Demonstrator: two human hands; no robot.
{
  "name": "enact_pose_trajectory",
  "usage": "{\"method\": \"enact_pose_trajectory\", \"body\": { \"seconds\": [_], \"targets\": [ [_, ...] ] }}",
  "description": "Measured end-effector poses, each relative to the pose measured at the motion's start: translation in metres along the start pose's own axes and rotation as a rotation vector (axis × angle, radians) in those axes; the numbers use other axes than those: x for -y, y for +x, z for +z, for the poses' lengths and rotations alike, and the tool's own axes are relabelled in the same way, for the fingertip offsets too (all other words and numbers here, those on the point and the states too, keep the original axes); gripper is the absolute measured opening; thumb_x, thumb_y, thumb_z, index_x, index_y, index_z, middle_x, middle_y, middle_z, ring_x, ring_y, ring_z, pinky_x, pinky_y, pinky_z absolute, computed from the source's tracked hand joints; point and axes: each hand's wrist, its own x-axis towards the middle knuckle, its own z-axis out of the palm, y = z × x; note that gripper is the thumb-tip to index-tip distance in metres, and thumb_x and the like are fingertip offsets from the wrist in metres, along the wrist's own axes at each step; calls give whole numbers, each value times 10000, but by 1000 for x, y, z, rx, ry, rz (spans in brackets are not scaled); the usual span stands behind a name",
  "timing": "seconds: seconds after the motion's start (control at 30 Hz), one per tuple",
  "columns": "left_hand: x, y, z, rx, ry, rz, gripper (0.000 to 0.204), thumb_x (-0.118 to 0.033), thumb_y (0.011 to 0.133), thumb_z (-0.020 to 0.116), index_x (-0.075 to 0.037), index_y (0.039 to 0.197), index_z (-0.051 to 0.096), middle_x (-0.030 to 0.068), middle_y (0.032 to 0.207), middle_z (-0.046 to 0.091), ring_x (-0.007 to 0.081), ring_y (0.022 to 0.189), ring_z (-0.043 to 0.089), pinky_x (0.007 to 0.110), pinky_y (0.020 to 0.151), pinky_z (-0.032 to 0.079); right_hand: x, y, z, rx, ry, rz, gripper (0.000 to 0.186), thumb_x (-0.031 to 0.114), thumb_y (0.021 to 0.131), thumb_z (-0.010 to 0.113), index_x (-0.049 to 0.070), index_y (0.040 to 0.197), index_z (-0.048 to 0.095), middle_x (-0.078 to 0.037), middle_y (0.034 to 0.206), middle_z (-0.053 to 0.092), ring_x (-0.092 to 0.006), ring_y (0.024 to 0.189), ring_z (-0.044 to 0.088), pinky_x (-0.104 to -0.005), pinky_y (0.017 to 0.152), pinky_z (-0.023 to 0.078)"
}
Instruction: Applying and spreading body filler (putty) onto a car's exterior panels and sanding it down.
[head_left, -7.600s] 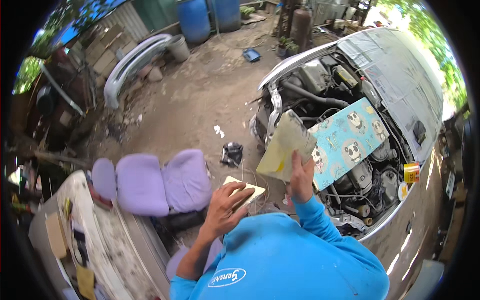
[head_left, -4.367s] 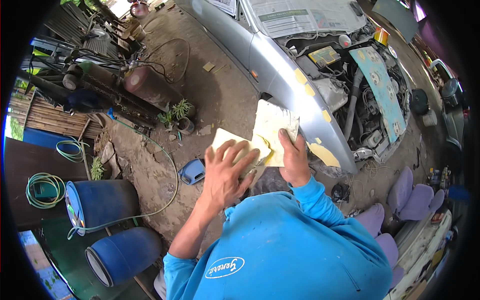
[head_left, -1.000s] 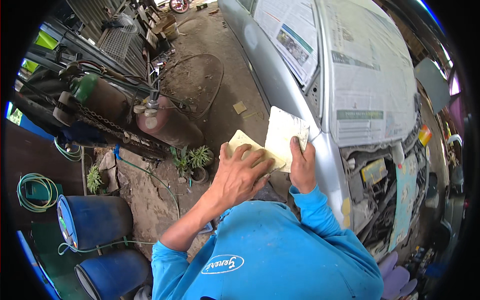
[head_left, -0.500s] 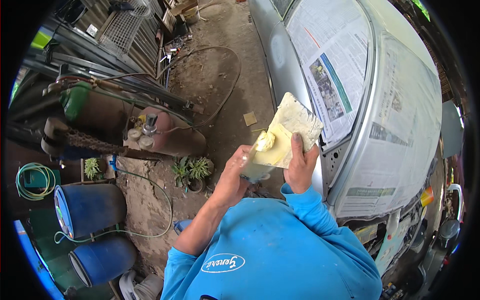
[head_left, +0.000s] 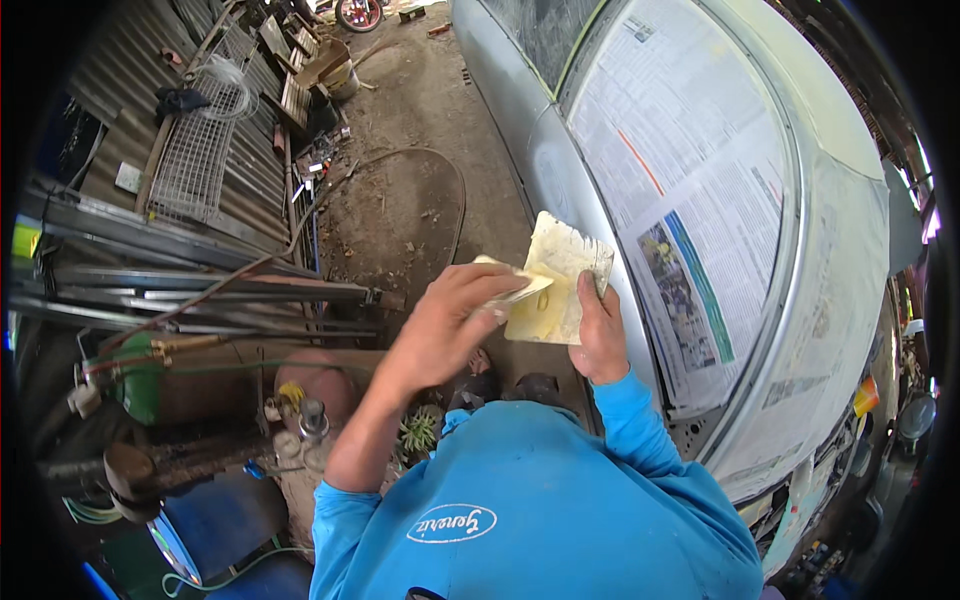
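My right hand (head_left: 600, 335) grips a square, cream-smeared putty board (head_left: 575, 250) by its right edge, thumb on top. A thin layer of pale yellow putty (head_left: 530, 318) lies on the board's lower left part. My left hand (head_left: 440, 325) is closed on a flat putty spreader (head_left: 528, 288), also coated with pale putty. The spreader is tilted over the board's left side and its edge appears to touch the putty. My left fingers hide part of the spreader.
A silver car (head_left: 540, 150) with newspaper (head_left: 690, 190) masking its windows stands close on my right. Gas cylinders (head_left: 230, 385), metal bars (head_left: 200, 290) and a blue barrel (head_left: 225, 520) line the left. A hose (head_left: 460, 200) curves over the dirt floor ahead.
The view has shifted to show more ground ahead. My left hand has moved up along the board's left side with the spreader. The putty lump on the board now appears flatter.
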Motion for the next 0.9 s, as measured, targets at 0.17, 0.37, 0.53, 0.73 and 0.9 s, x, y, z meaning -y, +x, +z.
{"method": "enact_pose_trajectory", "body": {
  "seconds": [0.17,0.37,0.53,0.73,0.9],
  "targets": [
    [33,49,-31,6,645,-9,375,-219,845,605,-147,1212,629,129,1251,574,324,1171,496,481,998,339,-11,85,14,-94,-94,-94,379,270,1033,433,-51,1176,576,-101,1066,651,-141,952,601,-307,825,486],
    [76,122,-84,-104,768,-83,404,-248,839,634,-168,1234,606,67,1308,555,317,1169,501,556,960,315,8,188,47,63,-507,-210,379,273,1028,433,-58,1086,608,-93,830,654,-109,733,501,-317,655,434],
    [115,174,-129,-93,778,-166,370,-257,835,638,-174,1196,625,53,1284,567,314,1159,509,548,955,312,16,301,69,140,-629,-272,374,281,1022,455,-59,1049,607,-100,813,639,-124,711,490,-339,634,416],
    [175,216,-180,-130,623,-320,336,-237,866,591,-126,1178,647,97,1263,584,319,1170,503,516,980,327,43,416,101,-25,-468,-393,355,284,1005,511,-49,903,579,-100,769,552,-164,703,463,-370,628,390],
    [218,272,-215,-610,-52,-151,419,-176,862,558,-65,1264,591,168,1331,526,352,1231,449,443,1065,331,14,488,117,252,-1295,-828,353,237,1002,501,-47,1204,558,-185,1143,614,-252,906,610,-358,814,485]
  ]
}}
